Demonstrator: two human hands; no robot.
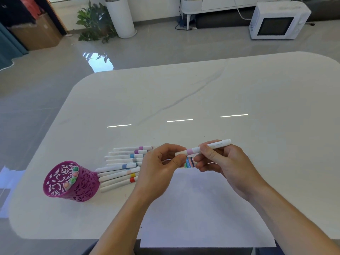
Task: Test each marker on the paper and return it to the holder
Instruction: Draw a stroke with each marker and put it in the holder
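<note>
Both hands hold one white marker with a pale pink band (204, 148) above the white paper (202, 208). My right hand (226, 166) grips its barrel. My left hand (160, 170) pinches the cap end of the same marker. Several short coloured test strokes (189, 162) show on the paper's far edge, partly hidden by my fingers. A row of several white markers with coloured bands (123, 164) lies on the table left of my left hand. The magenta cut-out holder (71, 181) stands further left with several marker ends showing inside.
The white marble table (202, 100) stretches far beyond the hands. The paper hangs slightly over the near table edge. On the floor behind stand a white microwave (277, 21), a potted plant (95, 23) and a cardboard box (36, 34).
</note>
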